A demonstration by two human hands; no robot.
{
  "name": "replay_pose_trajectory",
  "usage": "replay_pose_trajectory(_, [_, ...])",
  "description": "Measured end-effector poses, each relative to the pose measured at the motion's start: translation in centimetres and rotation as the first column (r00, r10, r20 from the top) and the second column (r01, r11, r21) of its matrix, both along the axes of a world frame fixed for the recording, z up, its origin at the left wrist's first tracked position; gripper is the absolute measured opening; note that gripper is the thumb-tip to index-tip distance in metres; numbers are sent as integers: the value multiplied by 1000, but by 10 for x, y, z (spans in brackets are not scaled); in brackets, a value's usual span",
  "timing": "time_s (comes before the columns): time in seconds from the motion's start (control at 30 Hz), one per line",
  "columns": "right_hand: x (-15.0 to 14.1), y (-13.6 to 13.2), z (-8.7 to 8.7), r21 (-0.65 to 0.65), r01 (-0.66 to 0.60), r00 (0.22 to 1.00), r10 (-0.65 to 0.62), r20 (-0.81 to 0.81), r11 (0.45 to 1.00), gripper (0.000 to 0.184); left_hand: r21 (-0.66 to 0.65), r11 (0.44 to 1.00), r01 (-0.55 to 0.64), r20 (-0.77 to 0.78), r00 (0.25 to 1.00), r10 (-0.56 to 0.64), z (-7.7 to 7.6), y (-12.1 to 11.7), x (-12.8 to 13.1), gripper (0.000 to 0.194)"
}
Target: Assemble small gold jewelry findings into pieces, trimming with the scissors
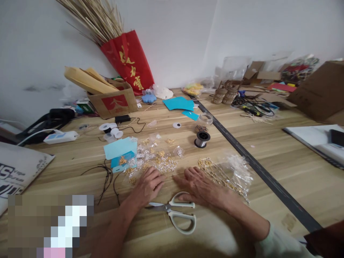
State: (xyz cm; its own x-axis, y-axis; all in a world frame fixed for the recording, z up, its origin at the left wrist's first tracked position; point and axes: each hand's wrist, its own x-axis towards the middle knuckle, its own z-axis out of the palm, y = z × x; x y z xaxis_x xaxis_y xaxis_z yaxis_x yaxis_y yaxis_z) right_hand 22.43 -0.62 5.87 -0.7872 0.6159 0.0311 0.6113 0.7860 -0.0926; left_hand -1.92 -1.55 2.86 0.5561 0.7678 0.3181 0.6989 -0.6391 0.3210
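Note:
My left hand (151,183) rests on the table with its fingers bent and held together, beside a spread of small gold and silver jewelry findings (166,164) in clear bags. Whatever its fingertips may hold is hidden. Palm down, my right hand (197,185) has its thumb and fingers apart, and nothing shows in it. Its thumb reaches over one handle of the white-handled scissors (182,218), which lie partly spread below both hands. Right of that hand lie gold-coloured chains (215,173) and clear plastic bags (239,172).
A wire spool (202,139) stands beyond my right hand, near a clear round jar (206,119). Blue cards (120,147) and black cords (106,179) lie left. A dark strip (236,143) crosses the table. Behind are a cardboard box (134,101) and a red bag (145,64).

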Motion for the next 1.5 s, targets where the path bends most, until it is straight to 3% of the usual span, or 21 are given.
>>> replay_pose_trajectory(0.67, [0, 0, -1, 15, 4, 1000, -4, 8, 1000, 50, -49, 999, 19, 1, 1000, -18, -8, 4, -4, 21])
replay_pose_trajectory(1.03, [3, -2, 2, 22, 6, 1000, -5, -29, 1000, 53, -23, 994, -108, 176, 978, 110, 0, 8, -8, 19])
replay_pose_trajectory(1.13, [-1, -4, 7, -22, 12, 997, -13, -74, 1000, 52, 109, 984, -143, 260, 959, 111, 11, -3, 8, 18])
replay_pose_trajectory(1.23, [-6, -6, 1, -90, 21, 993, -31, -115, 996, 40, 200, 972, -124, 313, 948, 57, 25, -24, 39, 34])
replay_pose_trajectory(1.3, [-7, -7, -10, -85, 37, 987, -50, -155, 996, 36, 153, 988, -16, 255, 967, -24, 31, -38, 60, 45])
replay_pose_trajectory(1.37, [-6, -7, -23, -46, 83, 974, -91, -207, 996, 53, 73, 996, 48, 226, 972, -63, 32, -48, 78, 54])
replay_pose_trajectory(1.5, [-3, 0, -37, -52, 183, 947, -191, -260, 982, 73, -41, 999, 3, 322, 947, 10, 27, -56, 97, 67])
